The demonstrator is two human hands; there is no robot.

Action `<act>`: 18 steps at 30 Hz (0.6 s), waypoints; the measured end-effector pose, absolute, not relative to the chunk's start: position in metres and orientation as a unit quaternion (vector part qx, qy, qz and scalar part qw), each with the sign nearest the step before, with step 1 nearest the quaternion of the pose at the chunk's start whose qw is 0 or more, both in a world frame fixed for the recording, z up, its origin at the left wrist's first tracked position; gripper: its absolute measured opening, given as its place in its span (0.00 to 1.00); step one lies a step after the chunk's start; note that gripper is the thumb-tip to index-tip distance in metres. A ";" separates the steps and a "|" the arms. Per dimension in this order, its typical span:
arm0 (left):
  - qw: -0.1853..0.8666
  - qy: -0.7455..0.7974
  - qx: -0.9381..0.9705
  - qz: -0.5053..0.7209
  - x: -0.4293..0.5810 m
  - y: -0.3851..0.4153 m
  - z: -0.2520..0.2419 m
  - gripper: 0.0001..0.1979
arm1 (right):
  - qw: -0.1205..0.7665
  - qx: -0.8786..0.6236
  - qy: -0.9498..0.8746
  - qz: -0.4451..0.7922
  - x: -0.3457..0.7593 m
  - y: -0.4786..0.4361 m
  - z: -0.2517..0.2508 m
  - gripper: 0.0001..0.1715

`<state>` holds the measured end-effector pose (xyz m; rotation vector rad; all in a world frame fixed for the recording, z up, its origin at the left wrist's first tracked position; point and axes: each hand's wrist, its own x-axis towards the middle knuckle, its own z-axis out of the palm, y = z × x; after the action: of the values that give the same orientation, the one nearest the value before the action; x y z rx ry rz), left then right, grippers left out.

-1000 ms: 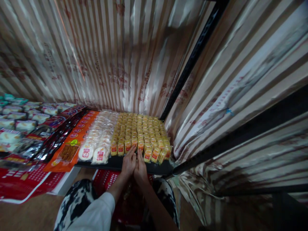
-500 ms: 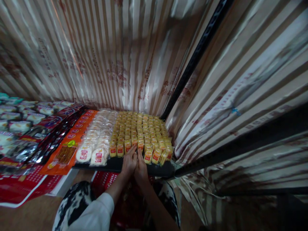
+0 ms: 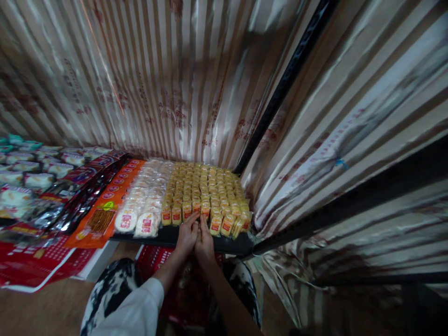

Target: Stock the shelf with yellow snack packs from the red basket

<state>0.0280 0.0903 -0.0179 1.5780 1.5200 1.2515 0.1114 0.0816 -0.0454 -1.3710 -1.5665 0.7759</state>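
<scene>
Left hand [image 3: 188, 234] and right hand [image 3: 204, 243] adjoin | fingers [image 3: 191, 219] straight, touching front yellow packs [image 3: 205, 191]; grasp unclear | packs fill shelf [image 3: 227, 243] right end, beside white packs [image 3: 144, 198] | narrow bare front edge

Glossy plastic snack packets [image 3: 215, 226], shiny creased sheeting [image 3: 196, 88]; smooth, matt shelf [image 3: 164, 236]

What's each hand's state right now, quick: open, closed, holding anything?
Left hand: fingers extended at the front yellow packets; whether it grips one cannot be told.
Right hand: fingers extended, beside the left; grip cannot be told.
</scene>
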 end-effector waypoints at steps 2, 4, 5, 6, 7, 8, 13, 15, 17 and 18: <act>0.284 0.584 0.585 0.485 0.024 0.081 -0.020 0.19 | 0.446 -0.553 -0.634 0.307 0.111 0.081 -0.046 0.32; 0.261 0.606 0.568 0.491 0.022 0.072 -0.023 0.19 | 0.450 -0.548 -0.637 0.301 0.111 0.080 -0.047 0.32; 0.254 0.615 0.562 0.491 0.020 0.069 -0.025 0.20 | 0.454 -0.546 -0.638 0.299 0.111 0.080 -0.048 0.32; 0.251 0.620 0.560 0.489 0.019 0.067 -0.027 0.20 | 0.457 -0.544 -0.638 0.298 0.111 0.080 -0.049 0.32; 0.252 0.621 0.562 0.485 0.019 0.065 -0.029 0.21 | 0.460 -0.542 -0.637 0.298 0.111 0.080 -0.050 0.33; 0.255 0.618 0.567 0.481 0.019 0.065 -0.030 0.21 | 0.463 -0.542 -0.636 0.298 0.111 0.080 -0.051 0.33; 0.262 0.612 0.578 0.472 0.019 0.075 -0.033 0.23 | 0.467 -0.537 -0.635 0.301 0.112 0.082 -0.056 0.33; 0.259 0.615 0.577 0.471 0.019 0.078 -0.033 0.22 | 0.467 -0.535 -0.638 0.298 0.114 0.082 -0.057 0.32; 0.260 0.619 0.569 0.475 0.018 0.080 -0.033 0.22 | 0.463 -0.535 -0.641 0.298 0.115 0.083 -0.057 0.32; 0.262 0.620 0.564 0.478 0.017 0.081 -0.033 0.21 | 0.459 -0.534 -0.644 0.299 0.115 0.083 -0.057 0.32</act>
<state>0.0173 0.0811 -0.0331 1.5270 1.6789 1.2926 0.1155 0.0828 -0.0566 -1.3150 -1.5849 0.7361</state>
